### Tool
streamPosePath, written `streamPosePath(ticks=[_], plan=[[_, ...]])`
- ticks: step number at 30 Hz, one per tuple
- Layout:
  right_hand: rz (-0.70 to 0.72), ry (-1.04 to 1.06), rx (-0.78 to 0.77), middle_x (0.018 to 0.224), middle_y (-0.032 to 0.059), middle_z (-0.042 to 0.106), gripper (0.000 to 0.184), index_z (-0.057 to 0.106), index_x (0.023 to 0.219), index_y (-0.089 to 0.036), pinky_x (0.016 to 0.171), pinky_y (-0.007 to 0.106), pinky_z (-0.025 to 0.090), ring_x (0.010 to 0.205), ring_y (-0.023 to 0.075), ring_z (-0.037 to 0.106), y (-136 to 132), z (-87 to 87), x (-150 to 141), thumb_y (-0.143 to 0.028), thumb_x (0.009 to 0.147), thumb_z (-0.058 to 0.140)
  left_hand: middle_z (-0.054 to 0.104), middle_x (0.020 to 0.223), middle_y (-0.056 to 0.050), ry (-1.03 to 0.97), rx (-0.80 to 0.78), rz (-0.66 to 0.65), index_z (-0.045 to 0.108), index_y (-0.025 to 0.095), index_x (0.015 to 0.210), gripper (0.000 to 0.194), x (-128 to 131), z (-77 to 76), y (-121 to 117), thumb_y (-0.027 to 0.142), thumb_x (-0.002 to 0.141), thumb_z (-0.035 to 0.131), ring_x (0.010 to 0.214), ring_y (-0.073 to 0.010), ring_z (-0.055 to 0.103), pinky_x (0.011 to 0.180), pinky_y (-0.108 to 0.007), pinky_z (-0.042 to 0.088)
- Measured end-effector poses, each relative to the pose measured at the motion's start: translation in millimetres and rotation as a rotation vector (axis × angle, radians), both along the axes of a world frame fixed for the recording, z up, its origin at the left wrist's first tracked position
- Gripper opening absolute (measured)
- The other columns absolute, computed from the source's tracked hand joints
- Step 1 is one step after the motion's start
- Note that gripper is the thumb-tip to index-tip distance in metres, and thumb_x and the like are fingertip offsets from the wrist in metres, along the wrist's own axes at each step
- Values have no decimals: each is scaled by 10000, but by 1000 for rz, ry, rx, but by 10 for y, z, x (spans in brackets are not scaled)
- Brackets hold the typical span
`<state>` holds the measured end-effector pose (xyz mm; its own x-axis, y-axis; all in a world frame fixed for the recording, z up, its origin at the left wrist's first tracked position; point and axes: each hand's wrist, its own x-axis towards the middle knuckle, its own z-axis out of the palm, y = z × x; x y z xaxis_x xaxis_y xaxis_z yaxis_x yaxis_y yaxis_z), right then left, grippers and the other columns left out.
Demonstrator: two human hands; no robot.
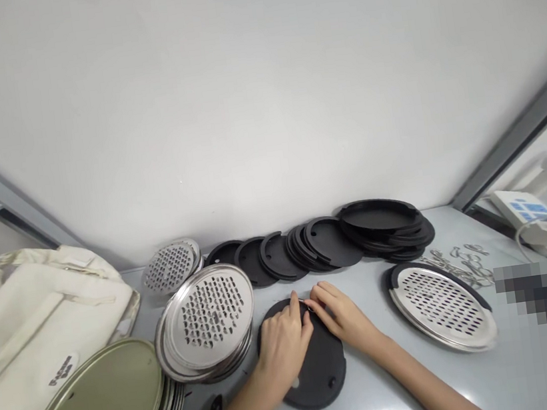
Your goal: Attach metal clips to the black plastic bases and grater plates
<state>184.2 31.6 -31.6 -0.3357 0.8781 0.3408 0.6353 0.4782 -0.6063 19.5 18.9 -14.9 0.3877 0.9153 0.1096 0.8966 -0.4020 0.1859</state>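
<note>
A black round plate (320, 367) lies on the table before me, with a small hole near its front edge. My left hand (285, 339) rests over its far left part, fingers closed at the far rim and the index finger reaching past it. At that same rim, my right hand (342, 315) pinches with thumb and index finger. A small shiny metal piece (304, 302), probably a clip, shows between the fingertips; most of it is hidden. Left of the hands stands a stack of metal grater discs (212, 317). To the right, another grater disc (442, 304) sits with a black rim piece around its far side.
Black round plates (333, 243) lie overlapped along the wall. Loose metal clips (463, 266) are heaped at the right. Smaller grater discs (171, 267), a stack of olive-green lids (99, 409) and a cream bag (33, 331) occupy the left. A white device (531, 215) stands far right.
</note>
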Motion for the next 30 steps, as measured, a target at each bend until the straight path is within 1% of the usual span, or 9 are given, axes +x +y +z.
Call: streamPosePath(ticks=[15, 20, 26, 30], plan=[[34, 7, -10, 771, 26, 494, 228, 443, 775, -214, 684, 305, 425, 748, 178, 490, 15, 10, -1, -227, 985, 353, 704, 916, -80, -1, 18, -11, 431, 101, 1352, 444, -4, 11, 4, 231, 928, 460, 769, -204, 678, 641, -277, 522], [41, 15, -13, 755, 21, 500, 220, 441, 771, -215, 669, 306, 420, 719, 172, 484, 9, 19, 3, -234, 979, 374, 702, 882, -64, 0, 28, -21, 426, 103, 1355, 448, -4, -1, 11, 230, 926, 459, 744, -198, 675, 628, -279, 519], [55, 26, -41, 737, 8, 486, 219, 399, 749, -213, 650, 297, 406, 703, 161, 466, -7, 42, 4, -230, 967, 394, 701, 882, -63, 8, 17, -27, 423, 100, 1358, 460, -6, 28, -1, 219, 916, 471, 758, -195, 675, 638, -274, 518], [64, 11, -18, 731, 9, 484, 214, 410, 746, -211, 646, 295, 406, 698, 162, 463, -8, 56, 1, -203, 959, 390, 701, 871, -64, 17, 12, -31, 422, 103, 1359, 458, -1, 30, 5, 220, 919, 472, 750, -196, 676, 637, -271, 515]])
